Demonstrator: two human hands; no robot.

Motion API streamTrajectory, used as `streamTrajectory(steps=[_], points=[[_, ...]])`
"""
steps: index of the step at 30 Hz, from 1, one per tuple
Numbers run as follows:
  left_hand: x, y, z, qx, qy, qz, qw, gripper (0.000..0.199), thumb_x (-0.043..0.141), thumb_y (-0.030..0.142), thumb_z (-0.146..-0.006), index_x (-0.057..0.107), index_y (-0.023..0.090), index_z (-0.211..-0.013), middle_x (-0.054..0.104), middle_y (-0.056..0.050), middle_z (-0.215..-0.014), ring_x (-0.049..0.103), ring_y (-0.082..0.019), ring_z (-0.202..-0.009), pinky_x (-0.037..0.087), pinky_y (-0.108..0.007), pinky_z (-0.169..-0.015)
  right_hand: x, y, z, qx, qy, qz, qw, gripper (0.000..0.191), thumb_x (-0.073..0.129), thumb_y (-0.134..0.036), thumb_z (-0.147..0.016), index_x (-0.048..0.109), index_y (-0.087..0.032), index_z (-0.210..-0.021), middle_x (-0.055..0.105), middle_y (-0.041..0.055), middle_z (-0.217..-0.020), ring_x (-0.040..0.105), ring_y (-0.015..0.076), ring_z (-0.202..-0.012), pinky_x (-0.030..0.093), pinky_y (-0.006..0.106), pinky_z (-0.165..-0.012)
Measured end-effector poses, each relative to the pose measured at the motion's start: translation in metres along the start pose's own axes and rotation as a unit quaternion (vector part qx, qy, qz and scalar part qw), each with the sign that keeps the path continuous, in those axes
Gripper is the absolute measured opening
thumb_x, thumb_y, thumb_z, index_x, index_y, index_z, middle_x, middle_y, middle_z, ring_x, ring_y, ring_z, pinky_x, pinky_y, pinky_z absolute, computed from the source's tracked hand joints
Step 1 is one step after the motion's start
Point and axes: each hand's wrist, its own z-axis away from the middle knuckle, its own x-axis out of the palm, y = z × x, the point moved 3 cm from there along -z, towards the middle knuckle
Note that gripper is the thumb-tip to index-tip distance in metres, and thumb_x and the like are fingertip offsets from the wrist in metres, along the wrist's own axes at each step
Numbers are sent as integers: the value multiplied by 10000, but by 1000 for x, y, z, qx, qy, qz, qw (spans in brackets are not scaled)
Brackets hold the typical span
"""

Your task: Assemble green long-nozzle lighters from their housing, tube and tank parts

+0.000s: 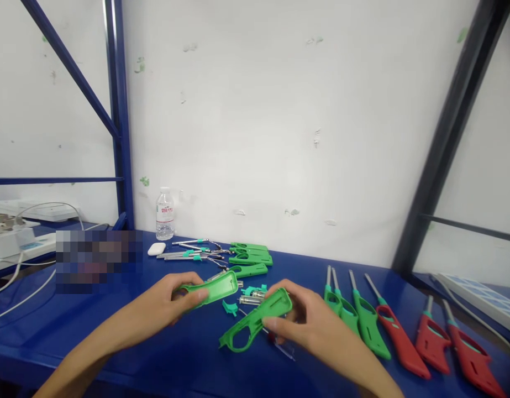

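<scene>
My left hand [182, 296] grips a green half shell [221, 287], its hollow side showing. In my right hand [294, 312] is another green half shell [255, 320] with a ring-shaped opening at its lower left end. The two shells are apart. Between and beyond them lie a small teal piece [230, 308], clear parts [250, 300] and another green shell [250, 270]. Behind these is a group of green shells [250, 254], beside metal rods with teal pieces [188, 255]. A thin clear part [284, 349] lies below my right hand.
On the right, several lighters with green handles [371, 331] or red handles [404, 345] lie in a row. A water bottle [164, 215] and a white case [157, 249] stand near the wall. Cables and power strips [35, 243] occupy the left side of the blue table [155, 354].
</scene>
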Motion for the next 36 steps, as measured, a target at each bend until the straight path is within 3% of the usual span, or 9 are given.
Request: streamTrajectory(steps=[3, 7, 12, 16, 20, 29, 36], points=[[-5, -8, 1, -6, -7, -35, 999, 749, 822, 721, -775, 630, 252, -1327, 400, 87, -717, 340, -146, -647, 284, -249, -572, -1, -2, 7, 17, 31, 95, 995, 204, 806, -357, -876, 733, -267, -1044, 766, 8, -838, 708, 261, -826, 468, 353, -756], [-14, -10, -2, 17, 9, -98, 995, 605, 787, 717, -817, 703, 257, -1201, 602, 15, -909, 519, -197, -802, 412, -286, -712, 7, -8, 15, 73, 42, 266, 960, 247, 872, -369, -851, 774, -264, -1053, 793, 47, -1055, 720, 339, -1061, 470, 426, -915], [-16, -24, -6, 32, -5, -176, 984, 452, 741, 623, -901, 746, 254, -1162, 725, -29, -1045, 639, -258, -962, 477, -361, -873, 25, -14, 16, 128, -34, 366, 921, 338, 865, -379, -895, 791, -261, -1203, 750, 83, -1319, 710, 349, -1233, 517, 462, -1047], [-7, -35, -6, 24, -57, -212, 975, 377, 836, 439, -885, 720, 206, -1158, 712, -42, -1099, 666, -246, -1003, 532, -433, -938, 33, -15, 15, 152, -64, 387, 907, 469, 874, -295, -865, 773, -202, -1314, 731, 157, -1384, 690, 414, -1300, 540, 529, -1080], [0, -31, -8, 28, -69, -221, 973, 365, 820, 401, -923, 705, 197, -1203, 700, -52, -1153, 664, -251, -1052, 540, -466, -980, 34, -18, 14, 165, -74, 397, 900, 521, 874, -262, -862, 754, -181, -1363, 706, 197, -1449, 677, 441, -1343, 542, 549, -1102], [2, -35, -13, 62, -31, -205, 976, 388, 800, 494, -897, 759, 319, -1241, 731, -27, -1158, 696, -249, -1078, 530, -327, -930, 32, -20, 15, 159, -70, 391, 904, 456, 905, -245, -843, 777, -224, -1280, 740, 150, -1372, 735, 411, -1249, 568, 498, -1036], [-8, -30, -23, 128, 32, -249, 959, 315, 614, 472, -1109, 718, 201, -1231, 735, -81, -1242, 707, -251, -1146, 581, -486, -1041, 17, -10, 22, 148, -24, 376, 915, 359, 846, -279, -929, 770, -262, -1280, 757, 102, -1301, 744, 403, -1200, 537, 522, -1017]])
